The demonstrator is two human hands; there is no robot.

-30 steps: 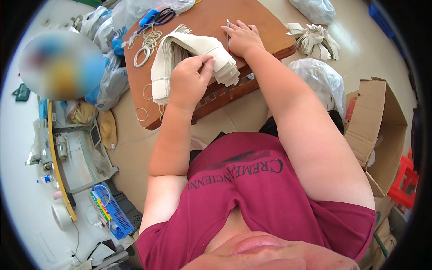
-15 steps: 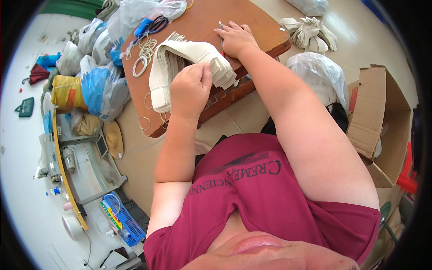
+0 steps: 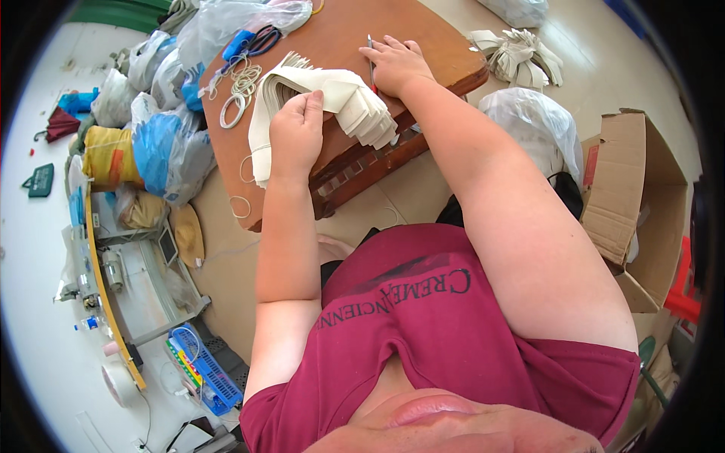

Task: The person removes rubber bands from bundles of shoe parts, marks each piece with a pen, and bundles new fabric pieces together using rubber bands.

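A thick folded bundle of cream fabric strips lies across the near part of the brown table, its layered ends fanning to the right. My left hand is closed at the bend of the bundle, thumb against bent fingers, on the edge of a fabric strip; the fingertips are partly hidden. Flat on the tabletop, to the right of the bundle, rests my right hand with its fingers apart. Under and beside its fingers is a slim tool with a metallic tip and a red part, mostly covered.
Dark-handled scissors, cream cord loops and a white ring lie at the table's left. Stuffed plastic bags crowd the floor there. To the right are a white bag, more strips and an open cardboard box.
My left hand has moved left along the bundle, from near its fanned ends to the bend. My right hand stays in the same place on the table.
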